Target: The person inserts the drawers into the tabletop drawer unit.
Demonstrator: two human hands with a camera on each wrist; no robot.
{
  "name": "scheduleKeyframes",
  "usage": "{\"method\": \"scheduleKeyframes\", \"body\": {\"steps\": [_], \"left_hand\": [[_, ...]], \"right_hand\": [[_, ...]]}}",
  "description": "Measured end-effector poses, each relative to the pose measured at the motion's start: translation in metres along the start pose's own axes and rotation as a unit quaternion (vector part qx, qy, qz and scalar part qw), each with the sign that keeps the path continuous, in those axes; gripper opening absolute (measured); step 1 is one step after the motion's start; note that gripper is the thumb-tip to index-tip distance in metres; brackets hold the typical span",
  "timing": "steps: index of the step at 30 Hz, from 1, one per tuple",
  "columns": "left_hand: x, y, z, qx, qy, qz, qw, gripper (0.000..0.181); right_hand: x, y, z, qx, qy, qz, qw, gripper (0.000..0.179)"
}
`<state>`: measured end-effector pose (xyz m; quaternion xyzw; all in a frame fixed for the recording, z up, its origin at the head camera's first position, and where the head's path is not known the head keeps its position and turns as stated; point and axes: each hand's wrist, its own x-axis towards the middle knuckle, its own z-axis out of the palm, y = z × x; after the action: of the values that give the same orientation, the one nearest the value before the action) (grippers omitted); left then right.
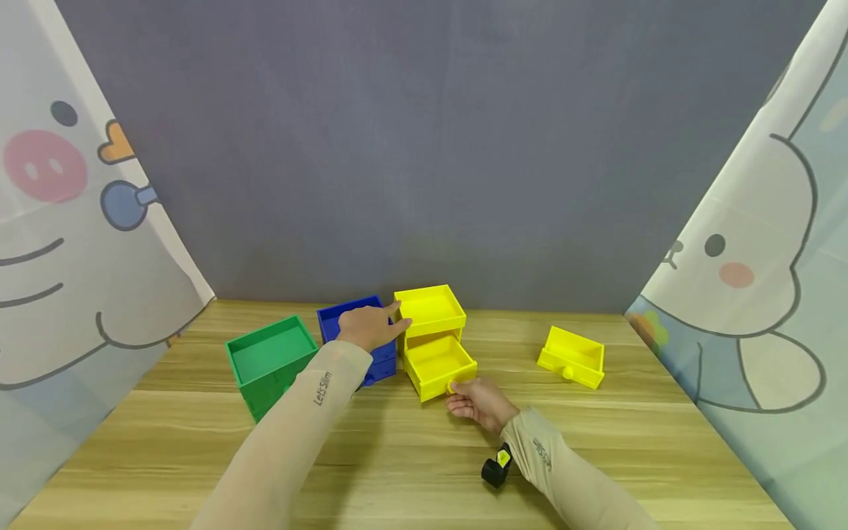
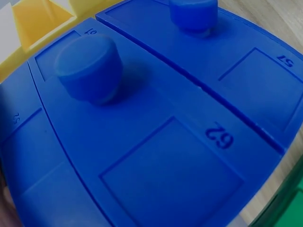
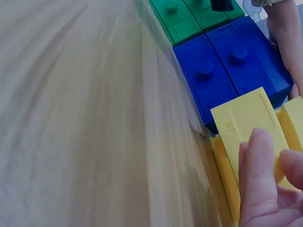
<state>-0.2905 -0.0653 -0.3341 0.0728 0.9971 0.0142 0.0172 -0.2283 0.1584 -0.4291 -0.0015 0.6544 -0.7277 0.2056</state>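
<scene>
A yellow cabinet [image 1: 433, 328] stands at the back centre of the table, its lower drawer [image 1: 437, 387] pulled partway out. My right hand [image 1: 486, 405] pinches the drawer's round knob [image 1: 451, 386] between thumb and index finger. In the right wrist view, that drawer's front [image 3: 248, 116] carries a small embossed number. My left hand [image 1: 366, 327] reaches over the blue cabinet [image 1: 380, 369], thumb and index finger extended against the yellow cabinet's left edge. Blue drawer fronts [image 2: 151, 127] with round knobs fill the left wrist view. Most of the left fingers are hidden there.
A green cabinet [image 1: 278, 383] stands left of the blue one, partly behind my left forearm. A loose yellow drawer [image 1: 556, 364] lies apart on the right, knob toward me. Behind the wooden table [image 1: 424, 464] hangs a grey backdrop [image 1: 424, 147], with printed cloths at both sides.
</scene>
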Motion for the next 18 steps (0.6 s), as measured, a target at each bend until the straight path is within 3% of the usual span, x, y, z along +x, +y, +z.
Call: {"method": "scheduleKeyframes", "body": {"steps": [18], "left_hand": [[0.0038, -0.0012, 0.0019, -0.013, -0.014, 0.003, 0.9998, 0.066]], "right_hand": [[-0.0038, 0.0094, 0.0103, 0.054, 0.038, -0.015, 0.9977, 0.021]]}}
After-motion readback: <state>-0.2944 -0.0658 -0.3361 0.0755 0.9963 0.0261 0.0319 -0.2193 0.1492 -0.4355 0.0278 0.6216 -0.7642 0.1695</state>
